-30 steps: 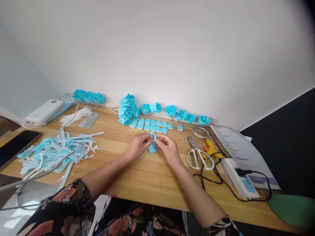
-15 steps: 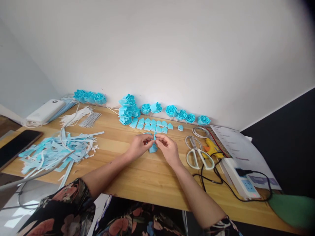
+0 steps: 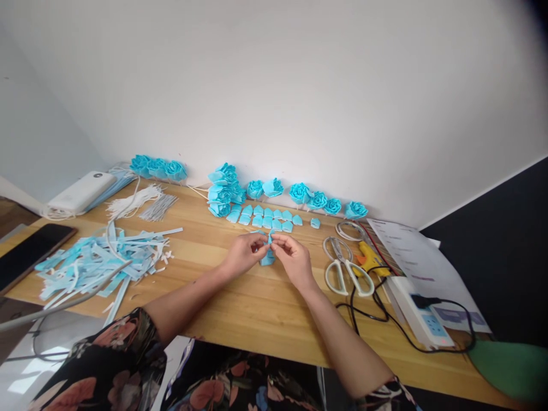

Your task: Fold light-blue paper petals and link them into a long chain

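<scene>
My left hand (image 3: 242, 254) and my right hand (image 3: 292, 257) meet over the middle of the wooden table (image 3: 240, 297). Both pinch a small light-blue folded piece (image 3: 268, 254) between fingertips, with its lower part resting near the tabletop. Just beyond my hands lie two rows of small blue cut petals (image 3: 266, 218). Finished blue paper roses (image 3: 274, 188) line the wall behind them.
A heap of blue and white strips (image 3: 98, 262) lies at left, with white elastic loops (image 3: 132, 201), a white power bank (image 3: 81, 193) and a dark phone (image 3: 29, 251). White-handled scissors (image 3: 345, 268), a yellow glue gun (image 3: 369, 257), a power strip (image 3: 423, 319), cables and papers (image 3: 411, 251) sit at right.
My hands stay together on the blue piece, with only slight finger movement. The view has shifted a little.
</scene>
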{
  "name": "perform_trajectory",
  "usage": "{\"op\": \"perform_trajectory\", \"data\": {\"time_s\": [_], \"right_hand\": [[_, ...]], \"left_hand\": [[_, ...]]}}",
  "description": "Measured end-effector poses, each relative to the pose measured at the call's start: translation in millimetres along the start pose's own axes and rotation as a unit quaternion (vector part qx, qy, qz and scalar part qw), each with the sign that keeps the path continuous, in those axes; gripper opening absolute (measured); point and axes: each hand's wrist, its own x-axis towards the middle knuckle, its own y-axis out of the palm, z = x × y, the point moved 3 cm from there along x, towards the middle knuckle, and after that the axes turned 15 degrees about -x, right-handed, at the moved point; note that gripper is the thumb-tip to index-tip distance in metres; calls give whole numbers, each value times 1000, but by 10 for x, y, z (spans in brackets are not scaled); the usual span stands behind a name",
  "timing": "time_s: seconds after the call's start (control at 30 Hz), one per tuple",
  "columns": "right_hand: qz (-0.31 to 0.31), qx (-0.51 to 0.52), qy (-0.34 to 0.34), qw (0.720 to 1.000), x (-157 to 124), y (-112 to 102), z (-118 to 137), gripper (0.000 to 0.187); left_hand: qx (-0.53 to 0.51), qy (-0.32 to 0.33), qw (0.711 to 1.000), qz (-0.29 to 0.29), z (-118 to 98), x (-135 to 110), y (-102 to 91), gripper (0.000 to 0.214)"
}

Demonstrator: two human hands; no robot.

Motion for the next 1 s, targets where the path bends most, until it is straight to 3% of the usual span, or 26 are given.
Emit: {"op": "perform_trajectory", "data": {"time_s": [0.57, 0.8, 1.0], "right_hand": [[-19, -39, -25, 999, 5, 4, -8, 25], [-16, -30, -22, 999, 5, 2, -23, 26], [-13, -10, -7, 1000, 9, -5, -9, 25]], "left_hand": [[1, 9, 1000, 2, 57, -3, 2, 19], [0, -4, 1000, -5, -12, 3, 0, 19], [-53, -25, 998, -20, 22, 31, -25, 20]]}}
